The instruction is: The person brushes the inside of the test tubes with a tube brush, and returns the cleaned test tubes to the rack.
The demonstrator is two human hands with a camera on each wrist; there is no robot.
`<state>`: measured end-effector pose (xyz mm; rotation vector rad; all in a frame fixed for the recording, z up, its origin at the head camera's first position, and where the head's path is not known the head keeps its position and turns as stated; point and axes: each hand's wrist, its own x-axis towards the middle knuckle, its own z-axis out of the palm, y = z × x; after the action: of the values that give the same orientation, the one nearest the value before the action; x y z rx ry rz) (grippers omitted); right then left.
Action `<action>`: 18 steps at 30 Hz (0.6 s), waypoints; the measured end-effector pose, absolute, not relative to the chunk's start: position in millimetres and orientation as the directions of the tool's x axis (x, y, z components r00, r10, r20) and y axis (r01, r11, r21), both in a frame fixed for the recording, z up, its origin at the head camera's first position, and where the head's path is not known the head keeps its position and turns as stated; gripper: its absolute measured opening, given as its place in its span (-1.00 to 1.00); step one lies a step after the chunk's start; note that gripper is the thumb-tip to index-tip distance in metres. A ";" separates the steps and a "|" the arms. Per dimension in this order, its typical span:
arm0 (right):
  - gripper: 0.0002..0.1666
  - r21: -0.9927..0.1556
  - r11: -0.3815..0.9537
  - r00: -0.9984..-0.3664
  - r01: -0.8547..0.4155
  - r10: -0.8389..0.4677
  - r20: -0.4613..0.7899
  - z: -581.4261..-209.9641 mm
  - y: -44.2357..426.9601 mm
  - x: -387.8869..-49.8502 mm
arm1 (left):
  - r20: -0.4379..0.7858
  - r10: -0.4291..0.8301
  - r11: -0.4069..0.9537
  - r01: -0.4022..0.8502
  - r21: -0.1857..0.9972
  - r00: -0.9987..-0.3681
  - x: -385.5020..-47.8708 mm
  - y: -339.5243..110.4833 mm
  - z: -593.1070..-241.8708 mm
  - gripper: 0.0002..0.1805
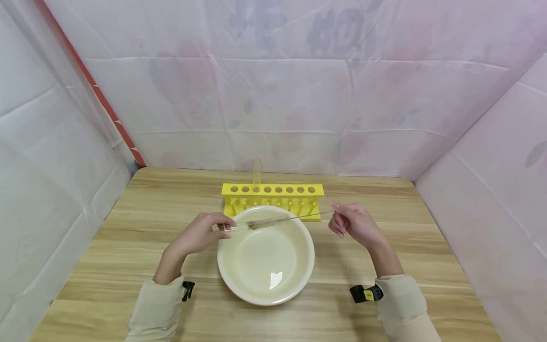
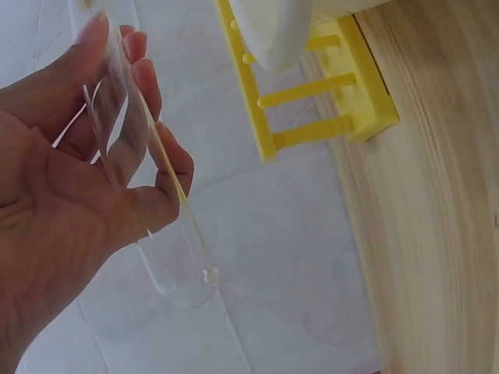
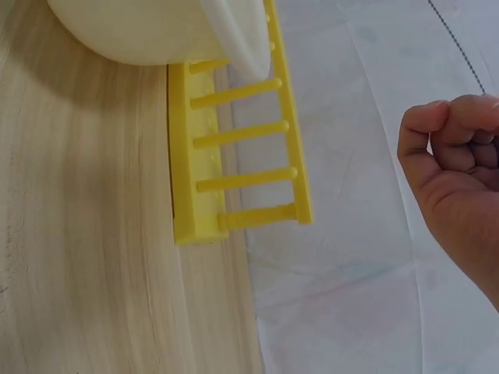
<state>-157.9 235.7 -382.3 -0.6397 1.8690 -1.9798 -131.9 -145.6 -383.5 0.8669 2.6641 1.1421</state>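
My left hand (image 1: 204,232) holds a clear glass test tube (image 2: 178,273) between thumb and fingers, its rounded end pointing back past the palm. The tube lies nearly level above the left part of a cream basin (image 1: 265,293). A test tube brush (image 1: 262,223) spans the basin, its brownish bristles at the tube's mouth; how far they reach inside I cannot tell. On the right, my right hand (image 1: 356,224) pinches the end of the brush's twisted wire handle (image 3: 458,45), fingers curled.
Behind the basin stands a yellow test tube rack (image 1: 273,191) with a row of holes and pegs. Another test tube (image 1: 257,173) stands upright in it. All sit on a wood-grain table (image 1: 171,190), with pale printed sheets (image 1: 282,95) hanging around it.
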 end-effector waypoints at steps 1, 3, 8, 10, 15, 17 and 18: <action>-0.43 -0.996 -0.088 -0.845 -0.027 -0.530 0.069 -381.6 236.1 -158.0 | 0.117 0.540 0.558 0.459 0.691 -0.833 -131.9 -145.3 -383.3 -0.79; -0.42 -0.991 -0.121 -0.858 0.052 -0.514 0.018 -380.2 236.3 -158.0 | 0.123 0.529 0.569 0.458 0.683 -0.840 -131.8 -144.8 -383.0 -0.79; -0.41 -0.967 -0.150 -0.869 0.208 -0.483 -0.112 -378.7 235.1 -158.2 | 0.116 0.514 0.587 0.447 0.675 -0.850 -131.1 -144.8 -382.7 -0.79; -0.41 -0.967 -0.138 -0.870 0.214 -0.478 -0.124 -379.0 235.0 -158.3 | 0.112 0.515 0.589 0.446 0.674 -0.850 -130.9 -145.0 -382.8 -0.79; -0.43 -0.990 -0.110 -0.868 0.087 -0.497 -0.021 -381.4 238.7 -159.5 | 0.125 0.523 0.577 0.458 0.677 -0.843 -130.9 -146.3 -383.3 -0.80; -0.44 -0.993 -0.114 -0.854 0.026 -0.519 0.037 -381.9 241.1 -160.0 | 0.130 0.528 0.568 0.462 0.681 -0.839 -130.9 -147.1 -383.5 -0.80; -0.44 -0.993 -0.118 -0.845 0.000 -0.531 0.063 -382.2 242.3 -160.1 | 0.130 0.531 0.562 0.462 0.686 -0.838 -130.8 -147.6 -383.6 -0.80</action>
<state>-160.1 242.3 -382.2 -0.5861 1.7972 -2.0241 -130.8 -147.6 -383.6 0.8589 2.6949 1.1413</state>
